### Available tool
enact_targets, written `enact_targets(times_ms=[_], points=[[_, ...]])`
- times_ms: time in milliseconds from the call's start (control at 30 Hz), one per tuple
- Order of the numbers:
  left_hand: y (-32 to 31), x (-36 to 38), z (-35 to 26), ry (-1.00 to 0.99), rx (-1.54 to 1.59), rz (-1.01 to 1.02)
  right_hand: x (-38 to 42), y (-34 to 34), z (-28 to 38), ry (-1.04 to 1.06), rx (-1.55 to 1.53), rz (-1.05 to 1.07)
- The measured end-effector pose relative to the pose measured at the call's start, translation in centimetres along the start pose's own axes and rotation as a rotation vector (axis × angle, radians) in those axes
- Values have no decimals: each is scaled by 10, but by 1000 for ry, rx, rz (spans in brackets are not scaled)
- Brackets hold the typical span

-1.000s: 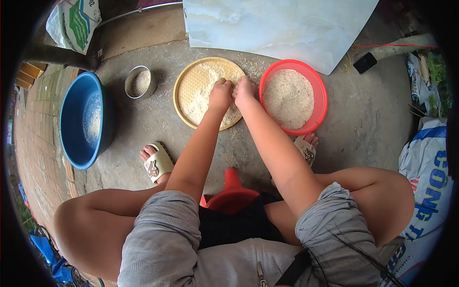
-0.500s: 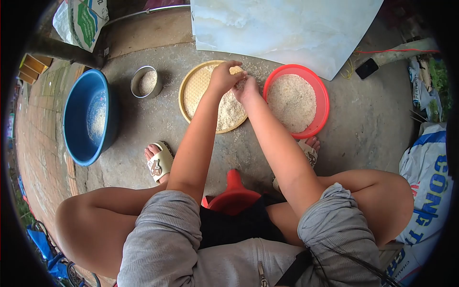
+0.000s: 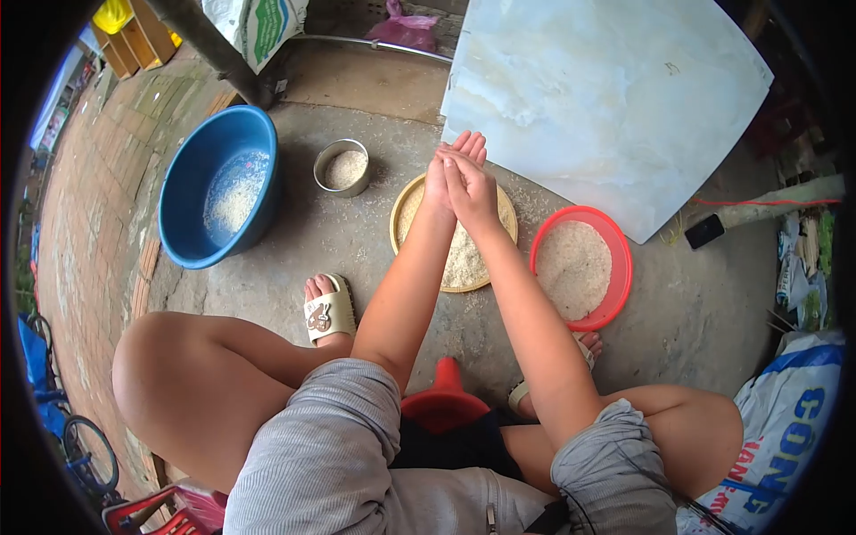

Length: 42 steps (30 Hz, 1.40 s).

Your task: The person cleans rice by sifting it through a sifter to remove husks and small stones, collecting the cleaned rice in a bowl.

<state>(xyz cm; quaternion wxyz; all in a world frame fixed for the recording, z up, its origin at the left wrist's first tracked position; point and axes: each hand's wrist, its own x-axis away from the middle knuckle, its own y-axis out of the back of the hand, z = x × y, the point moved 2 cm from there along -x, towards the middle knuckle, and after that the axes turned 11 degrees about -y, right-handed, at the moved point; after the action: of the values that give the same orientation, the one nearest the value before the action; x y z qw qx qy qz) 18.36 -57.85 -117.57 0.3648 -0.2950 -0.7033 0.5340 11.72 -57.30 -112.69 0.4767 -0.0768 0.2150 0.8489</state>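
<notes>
Both my hands meet above a round yellow woven tray point(image 3: 395, 234), over its far side. White rice grains point(image 3: 464, 265) lie heaped in the tray's near part. My left hand point(image 3: 439, 183) is turned palm up, its fingers stretched forward. Across that palm rests my right hand point(image 3: 474, 193), laid flat with its fingertips partly hidden. Nothing shows in either hand; the space between the palms is hidden. To the right stands a red basin point(image 3: 621, 272) of rice. A small metal bowl point(image 3: 364, 181) with some rice stands at the left.
A large blue basin point(image 3: 174, 209) with a little rice tilts at far left. A pale marbled sheet point(image 3: 606, 98) covers the back right. A black phone point(image 3: 704, 231) lies beside it. A printed sack point(image 3: 785, 428) is at my right; a red stool point(image 3: 443, 406) shows between my legs.
My hands have gone from nearly touching at the fingers to lying palm against palm, farther over the tray's far edge. The view has shifted, so the containers appear lower and farther right.
</notes>
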Motion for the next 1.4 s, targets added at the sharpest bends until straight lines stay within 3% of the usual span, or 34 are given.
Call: enact_targets(times_ms=[200, 267, 367, 400, 433, 467, 500, 533, 567, 633, 667, 733, 767, 867, 933, 1000, 1133, 1233, 1400], points=[[68, -24, -47, -44, 84, -118, 28, -27, -11, 96, 94, 82], [69, -21, -77, -217, 82, -399, 38, -29, -31, 16, 211, -23], [60, -33, -130, -390, -26, -409, 59, -21, -73, -136, 364, 13], [57, -36, -146, -437, -149, -381, 67, -17, -89, -178, 504, 7], [58, -36, -158, -466, -497, -418, 75, -12, -100, -184, 504, 10], [42, -27, -169, -383, -873, -560, 83, -7, -111, -254, 676, 45], [66, -40, -183, -365, -1360, -613, 92, -3, -122, -322, 850, 82], [75, -48, -190, -329, -1847, -643, 99, 0, -130, -326, 853, 88], [90, -52, -187, -321, -1845, -645, 104, 2, -139, -337, 914, 94], [63, -19, -175, -771, -2197, -912, 107, 3, -147, -357, 979, 105], [66, -14, -168, -757, -2202, -909, 106, -1, -146, -353, 994, 79], [64, -9, -150, -1022, -2076, -466, 104, -7, -145, -353, 1013, 57], [65, -11, -130, -1088, -2054, -378, 105, -9, -145, -368, 990, 34], [78, -13, -70, -959, -1997, 121, 105, -15, -140, -400, 964, -8], [90, -9, -37, -657, -2013, 323, 104, -16, -140, -400, 967, -35], [105, -1, -15, -713, -2149, 448, 104, -16, -143, -407, 945, -52], [120, 6, -3, -669, -2142, 435, 105, -15, -147, -398, 917, -69], [123, 9, 2, -583, -2355, 436, 104, -14, -150, -408, 889, -79], [122, 8, 9, -635, -2354, 472, 104, -10, -153, -405, 788, -103]])
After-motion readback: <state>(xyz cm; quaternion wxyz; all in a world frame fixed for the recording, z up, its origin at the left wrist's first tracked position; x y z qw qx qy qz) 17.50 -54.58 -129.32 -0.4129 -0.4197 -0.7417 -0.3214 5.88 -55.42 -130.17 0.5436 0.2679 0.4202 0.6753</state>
